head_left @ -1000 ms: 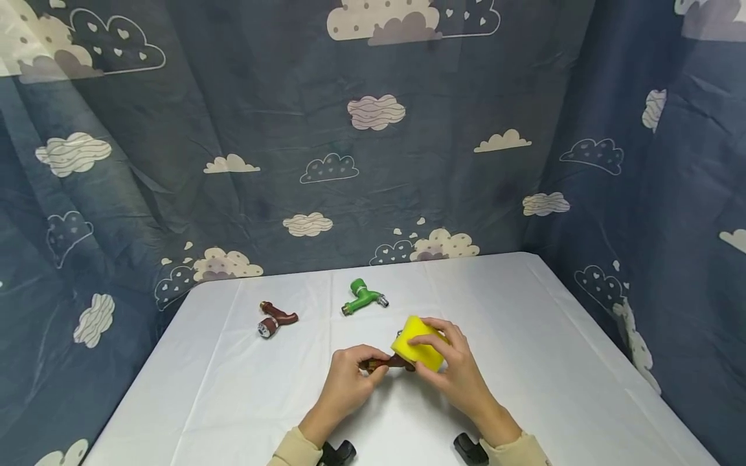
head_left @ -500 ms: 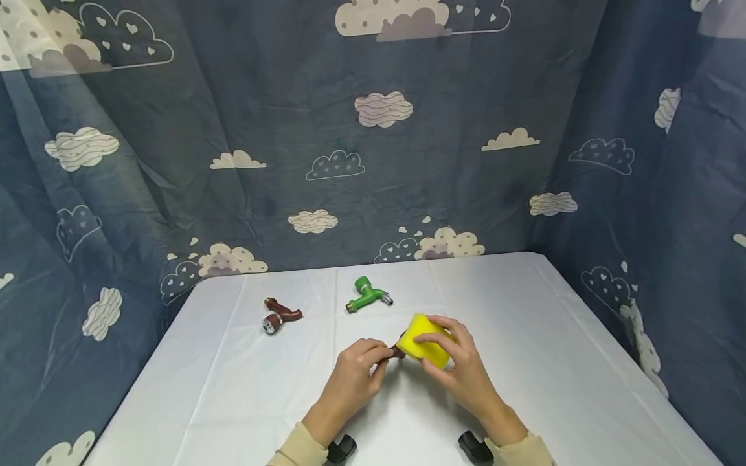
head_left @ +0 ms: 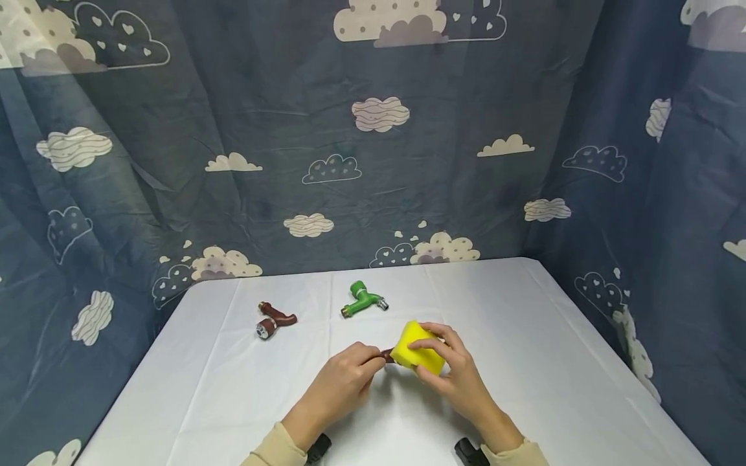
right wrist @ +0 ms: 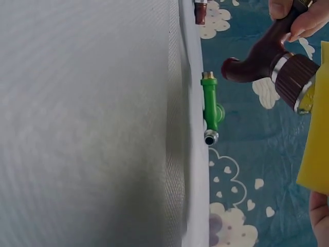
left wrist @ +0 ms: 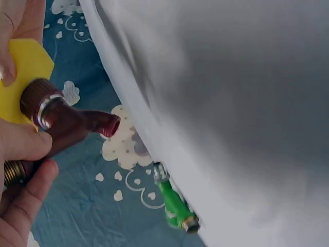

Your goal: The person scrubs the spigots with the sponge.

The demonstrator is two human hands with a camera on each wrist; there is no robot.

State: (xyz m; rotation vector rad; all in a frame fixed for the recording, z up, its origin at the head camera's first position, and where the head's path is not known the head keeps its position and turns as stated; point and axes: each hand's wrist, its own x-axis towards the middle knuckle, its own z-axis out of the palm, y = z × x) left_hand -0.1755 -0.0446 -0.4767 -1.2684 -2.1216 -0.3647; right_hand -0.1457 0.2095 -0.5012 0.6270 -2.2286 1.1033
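Observation:
My left hand (head_left: 348,372) pinches a dark brown tap (left wrist: 69,128) near its brass-threaded end. Thumb and fingers close round the pipe in the left wrist view. In my right hand (head_left: 460,366) is a yellow sponge (head_left: 405,353), gripped between the thumb and fingers. The sponge lies against the round end of the tap's ribbed knob, as the right wrist view shows. From above, the sponge and fingers hide most of the tap. Both hands are over the near middle of the table.
A green tap (head_left: 364,299) lies farther back on the white-covered table (head_left: 233,395). To its left rests another brown tap (head_left: 276,320). Dark cloud-patterned cloth (head_left: 262,97) hangs behind and beside the table.
The left hand has turned the brown tap and re-set its hold, its wrist shifting left. The sponge has tilted slightly while staying at the tap. The two lying taps have not moved.

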